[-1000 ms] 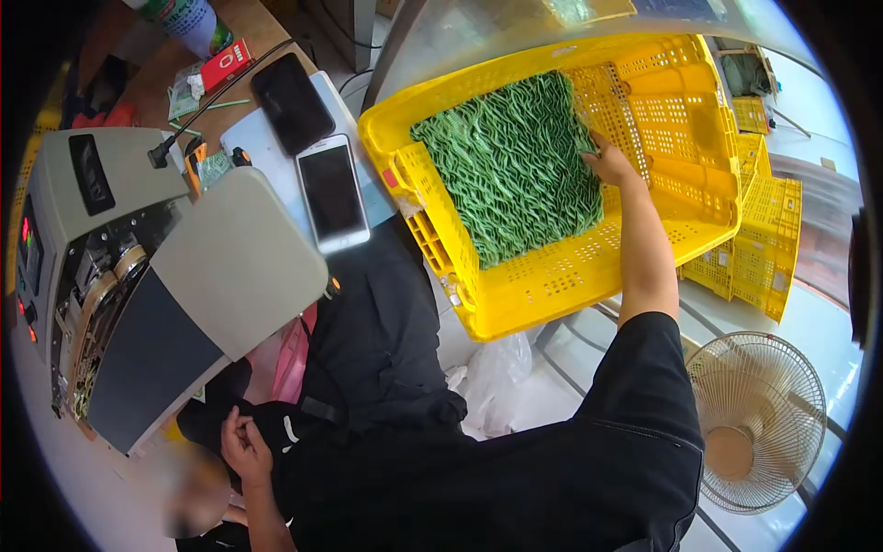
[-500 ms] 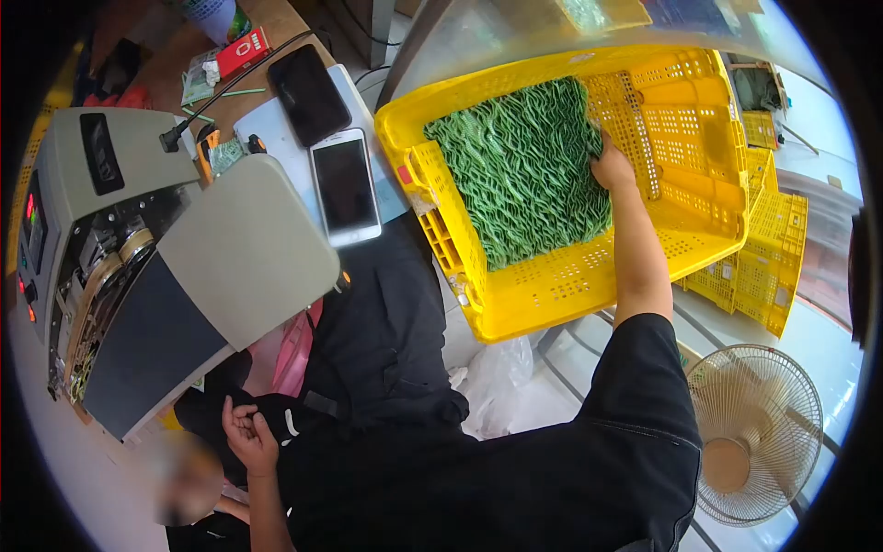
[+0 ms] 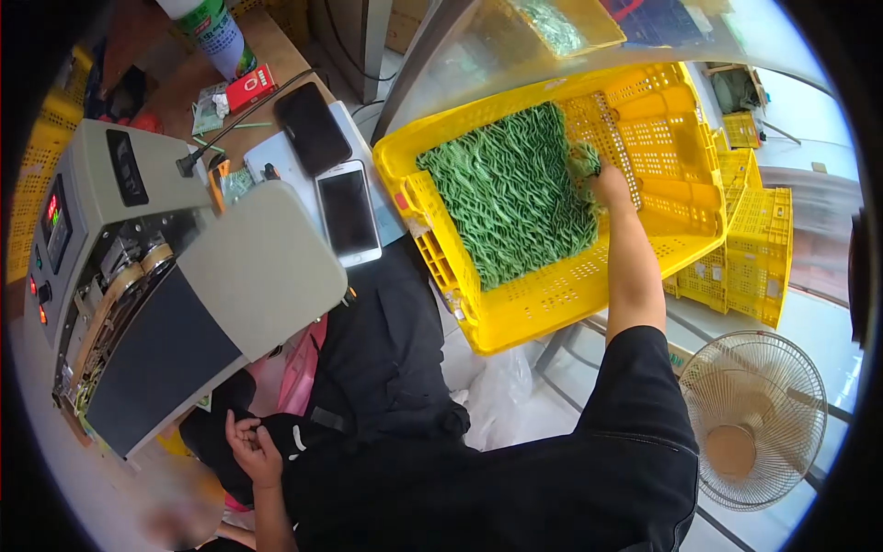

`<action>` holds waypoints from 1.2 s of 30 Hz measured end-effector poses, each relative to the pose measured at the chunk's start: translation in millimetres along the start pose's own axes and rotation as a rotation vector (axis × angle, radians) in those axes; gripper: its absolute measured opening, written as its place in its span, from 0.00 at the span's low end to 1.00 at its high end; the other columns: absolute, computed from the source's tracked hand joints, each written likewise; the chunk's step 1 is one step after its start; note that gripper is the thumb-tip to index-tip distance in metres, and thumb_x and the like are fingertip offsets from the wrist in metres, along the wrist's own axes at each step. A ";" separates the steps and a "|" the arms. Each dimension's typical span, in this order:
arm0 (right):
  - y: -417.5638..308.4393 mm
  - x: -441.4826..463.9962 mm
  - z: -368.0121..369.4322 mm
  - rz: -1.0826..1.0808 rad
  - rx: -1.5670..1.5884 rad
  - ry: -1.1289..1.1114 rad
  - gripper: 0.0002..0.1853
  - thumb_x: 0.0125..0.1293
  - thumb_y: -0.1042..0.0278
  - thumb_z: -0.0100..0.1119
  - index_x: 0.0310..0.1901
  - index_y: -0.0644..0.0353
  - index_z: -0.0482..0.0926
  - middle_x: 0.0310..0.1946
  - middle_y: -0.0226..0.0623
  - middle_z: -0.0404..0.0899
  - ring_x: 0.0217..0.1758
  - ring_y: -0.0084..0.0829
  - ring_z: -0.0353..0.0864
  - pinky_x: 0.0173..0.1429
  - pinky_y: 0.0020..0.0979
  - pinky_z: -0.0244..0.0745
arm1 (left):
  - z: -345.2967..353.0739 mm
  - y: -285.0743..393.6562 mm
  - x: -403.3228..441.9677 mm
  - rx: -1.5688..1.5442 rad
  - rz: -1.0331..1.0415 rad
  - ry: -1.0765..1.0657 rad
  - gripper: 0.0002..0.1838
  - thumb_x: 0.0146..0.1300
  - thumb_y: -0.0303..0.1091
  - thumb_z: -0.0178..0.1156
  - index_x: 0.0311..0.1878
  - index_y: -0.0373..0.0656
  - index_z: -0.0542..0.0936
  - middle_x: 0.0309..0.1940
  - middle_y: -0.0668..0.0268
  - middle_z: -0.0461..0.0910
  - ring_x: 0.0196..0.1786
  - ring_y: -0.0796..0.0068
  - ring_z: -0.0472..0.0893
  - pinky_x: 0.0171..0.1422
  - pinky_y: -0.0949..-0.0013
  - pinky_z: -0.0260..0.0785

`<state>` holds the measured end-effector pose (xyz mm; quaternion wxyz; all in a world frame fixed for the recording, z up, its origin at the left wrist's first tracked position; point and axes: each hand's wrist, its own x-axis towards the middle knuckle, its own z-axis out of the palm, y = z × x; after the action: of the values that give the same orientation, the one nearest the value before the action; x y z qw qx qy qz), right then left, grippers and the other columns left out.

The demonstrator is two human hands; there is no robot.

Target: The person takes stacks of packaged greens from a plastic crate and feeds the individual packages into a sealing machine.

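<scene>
Well to the left of the large yellow perforated plastic crate (image 3: 529, 313) stands a bulky beige machine with a dark grey lower panel (image 3: 248, 276), its front showing lit red digits. Below the crate's left end and well apart from it, the person's left hand (image 3: 253, 451) lies palm up near the dark clothing, fingers loosely curled and unclenched around nothing that shows. Above and to the left of the crate, a small red box (image 3: 250, 86) sits on the wooden tabletop (image 3: 189, 78); nearer the crate come a black smartphone (image 3: 313, 129) and, just beside the crate's left edge, a white-framed smartphone with a dark screen (image 3: 348, 212). Inside the crate, toward its left end, lies a rectangular mass of wavy green strands (image 3: 506, 198), closely packed. At that mass's right side, within the crate, the right hand (image 3: 607, 184) has its fingers closed on a small tangled bunch of green strands (image 3: 584, 164) — whether the bunch is separate from the mass I cannot tell. Right of the crate stand stacked yellow crates (image 3: 754, 235), and lower down, a round wire-caged fan (image 3: 754, 419).
</scene>
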<state>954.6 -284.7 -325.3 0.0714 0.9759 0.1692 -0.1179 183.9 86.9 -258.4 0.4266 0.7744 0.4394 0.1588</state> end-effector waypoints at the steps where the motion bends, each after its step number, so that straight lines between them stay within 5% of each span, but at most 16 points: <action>1: 2.0 -0.9 -1.5 -0.002 -0.006 0.002 0.32 0.62 0.66 0.64 0.69 0.59 0.71 0.48 0.58 0.84 0.53 0.58 0.83 0.59 0.52 0.77 | -1.1 -1.6 -1.4 -0.006 0.009 0.003 0.35 0.70 0.21 0.55 0.79 0.37 0.57 0.44 0.65 0.77 0.33 0.85 0.69 0.39 0.79 0.62; 6: -1.4 3.7 -4.7 -0.031 -0.008 -0.019 0.27 0.62 0.64 0.59 0.64 0.56 0.76 0.50 0.56 0.85 0.53 0.56 0.84 0.58 0.51 0.78 | -9.3 -5.9 -5.2 0.030 0.026 -0.015 0.34 0.71 0.22 0.56 0.79 0.37 0.57 0.43 0.65 0.77 0.33 0.85 0.68 0.39 0.79 0.62; 10: -3.7 12.2 12.2 -0.031 -0.117 -0.021 0.36 0.61 0.65 0.66 0.71 0.58 0.67 0.51 0.55 0.84 0.55 0.56 0.83 0.60 0.50 0.78 | -9.0 -4.6 -6.0 0.071 0.022 0.020 0.33 0.69 0.24 0.58 0.76 0.34 0.61 0.41 0.62 0.80 0.28 0.81 0.70 0.35 0.77 0.64; 11: -23.8 0.8 -5.6 -0.043 -0.110 -0.180 0.40 0.60 0.62 0.68 0.74 0.59 0.63 0.56 0.58 0.82 0.59 0.56 0.81 0.63 0.49 0.77 | -9.7 -3.0 -5.0 0.072 0.022 0.016 0.33 0.69 0.24 0.58 0.76 0.34 0.61 0.41 0.62 0.80 0.28 0.81 0.70 0.35 0.77 0.64; 14: -18.8 -5.5 16.1 -0.064 0.014 -0.074 0.41 0.59 0.61 0.65 0.74 0.60 0.63 0.53 0.61 0.82 0.58 0.57 0.82 0.64 0.48 0.76 | -7.8 3.5 -2.9 0.113 0.009 0.005 0.33 0.68 0.24 0.59 0.75 0.33 0.62 0.40 0.63 0.80 0.27 0.81 0.70 0.34 0.77 0.64; 18: 21.0 4.6 34.2 -0.035 0.226 -0.159 0.55 0.51 0.53 0.77 0.77 0.64 0.59 0.68 0.57 0.74 0.70 0.50 0.76 0.73 0.39 0.71 | -10.2 7.9 -1.5 0.118 0.013 0.004 0.33 0.67 0.23 0.60 0.75 0.33 0.63 0.40 0.63 0.80 0.27 0.81 0.71 0.32 0.76 0.64; 21: 5.5 -8.9 14.6 0.051 0.257 -0.277 0.47 0.55 0.52 0.73 0.74 0.63 0.66 0.64 0.57 0.78 0.68 0.51 0.78 0.71 0.40 0.72 | -8.5 -0.4 -2.2 0.145 0.039 0.007 0.33 0.67 0.23 0.60 0.75 0.34 0.63 0.40 0.62 0.80 0.26 0.81 0.71 0.32 0.76 0.64; 24: 35.8 5.5 57.4 0.052 -0.007 -0.111 0.34 0.63 0.58 0.64 0.70 0.59 0.71 0.57 0.60 0.81 0.64 0.55 0.79 0.69 0.46 0.73 | -5.9 -2.0 -2.7 0.169 0.009 0.005 0.33 0.66 0.25 0.63 0.74 0.35 0.65 0.40 0.62 0.83 0.29 0.78 0.77 0.38 0.75 0.72; 29: 74.1 40.3 89.7 -0.062 0.108 -0.164 0.35 0.66 0.55 0.59 0.72 0.62 0.67 0.58 0.60 0.81 0.63 0.56 0.80 0.66 0.48 0.74 | -6.4 23.1 8.6 0.341 -0.104 0.007 0.27 0.63 0.33 0.69 0.65 0.41 0.75 0.39 0.62 0.86 0.34 0.68 0.86 0.41 0.66 0.78; 31: 119.7 69.1 113.3 -0.198 0.087 -0.179 0.31 0.68 0.55 0.58 0.68 0.63 0.71 0.57 0.59 0.81 0.58 0.57 0.82 0.62 0.47 0.75 | -3.3 14.6 5.7 0.416 -0.014 0.026 0.27 0.61 0.37 0.70 0.63 0.43 0.76 0.43 0.58 0.86 0.39 0.59 0.88 0.43 0.60 0.80; 32: 118.5 77.9 109.9 -0.117 0.050 -0.310 0.28 0.70 0.57 0.57 0.67 0.65 0.73 0.59 0.58 0.81 0.59 0.57 0.80 0.63 0.47 0.75 | -2.8 10.1 2.4 0.341 -0.037 0.019 0.15 0.61 0.35 0.70 0.49 0.43 0.79 0.57 0.56 0.83 0.42 0.59 0.88 0.41 0.60 0.79; 33: 144.4 90.6 129.2 -0.288 0.207 -0.232 0.26 0.72 0.59 0.56 0.67 0.66 0.74 0.60 0.58 0.80 0.62 0.57 0.79 0.65 0.48 0.74 | -7.6 23.1 5.2 0.391 -0.036 0.009 0.16 0.62 0.36 0.70 0.50 0.44 0.79 0.57 0.57 0.83 0.37 0.62 0.87 0.39 0.62 0.79; 36: 138.2 88.3 116.7 -0.194 0.206 -0.205 0.31 0.72 0.63 0.55 0.72 0.72 0.65 0.68 0.61 0.73 0.70 0.58 0.72 0.71 0.45 0.68 | -16.0 28.4 6.4 0.337 0.035 0.075 0.27 0.63 0.36 0.69 0.64 0.41 0.74 0.43 0.65 0.85 0.24 0.70 0.78 0.31 0.66 0.73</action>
<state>1059.3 -406.8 -446.3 -0.0237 0.9399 0.2416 -0.2399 193.0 93.3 -227.1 0.2712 0.8360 0.4619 0.1191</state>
